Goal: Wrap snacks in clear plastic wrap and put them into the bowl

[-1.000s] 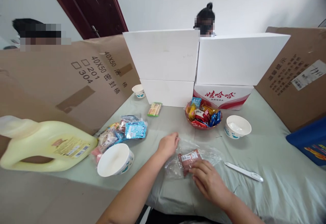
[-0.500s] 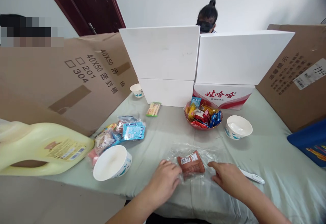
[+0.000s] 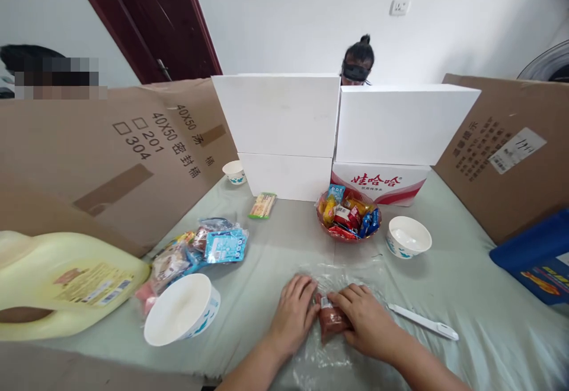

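Observation:
A small brown snack packet [image 3: 331,323] with a white label lies on a clear plastic bag [image 3: 324,355] near the front of the table. My right hand [image 3: 368,323] is closed over its right side, fingers curled across the top and covering part of the label. Beside its left edge rests my left hand [image 3: 291,317], fingers stretched out over the plastic and thumb near the packet. Whether that thumb presses on it I cannot tell. A white-handled knife or similar slim tool [image 3: 424,321] lies to the right of my right hand.
Behind my hands stands a bowl of wrapped snacks [image 3: 342,240], with a white bowl [image 3: 409,238] to its right. At left are another bowl [image 3: 178,311], bagged snacks [image 3: 226,246] and a yellow jug [image 3: 66,284]. White boxes [image 3: 284,118] stand across the back; a blindfolded person [image 3: 359,59] is beyond.
My right hand has moved left onto the brown packet, which now stands more turned and partly covered. My left hand has shifted forward, its fingers straighter. The view has tilted up slightly.

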A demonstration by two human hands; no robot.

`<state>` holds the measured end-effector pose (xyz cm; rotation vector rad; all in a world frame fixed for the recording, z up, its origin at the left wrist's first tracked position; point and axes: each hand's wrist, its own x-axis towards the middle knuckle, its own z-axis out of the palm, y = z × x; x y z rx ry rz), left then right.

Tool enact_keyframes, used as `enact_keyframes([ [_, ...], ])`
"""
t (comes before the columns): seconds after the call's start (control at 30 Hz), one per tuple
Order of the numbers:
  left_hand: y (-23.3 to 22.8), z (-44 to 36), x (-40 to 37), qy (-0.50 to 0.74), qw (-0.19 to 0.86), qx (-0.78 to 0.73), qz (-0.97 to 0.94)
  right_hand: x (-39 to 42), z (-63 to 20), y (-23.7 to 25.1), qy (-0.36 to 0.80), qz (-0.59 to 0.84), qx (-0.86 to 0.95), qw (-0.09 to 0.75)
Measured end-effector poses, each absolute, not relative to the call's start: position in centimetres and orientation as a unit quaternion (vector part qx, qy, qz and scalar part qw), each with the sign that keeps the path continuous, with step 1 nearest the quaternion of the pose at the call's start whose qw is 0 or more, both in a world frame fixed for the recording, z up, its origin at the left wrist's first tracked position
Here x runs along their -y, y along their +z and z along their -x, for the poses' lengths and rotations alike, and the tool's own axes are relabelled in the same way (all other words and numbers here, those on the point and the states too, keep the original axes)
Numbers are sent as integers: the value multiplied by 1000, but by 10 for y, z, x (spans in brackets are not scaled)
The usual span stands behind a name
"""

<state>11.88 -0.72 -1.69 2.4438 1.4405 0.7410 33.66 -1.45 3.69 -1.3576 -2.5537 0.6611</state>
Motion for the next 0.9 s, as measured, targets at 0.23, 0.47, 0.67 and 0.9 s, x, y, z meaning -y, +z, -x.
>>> enact_keyframes([
  [0.23,-21,-118,12,165,127,-491,-846,-39,-389,98,323,489,766,264],
  [0.47,-15,-117,10,156,166,-489,-842,-132,-387,106,163,594,767,181],
  [0.67,-11,-118,10,155,166,-490,-842,-141,-363,77,92,621,767,132],
  [0.9,-9,-116,10,206,170,-475,-838,-119,-364,73,40,624,765,156],
])
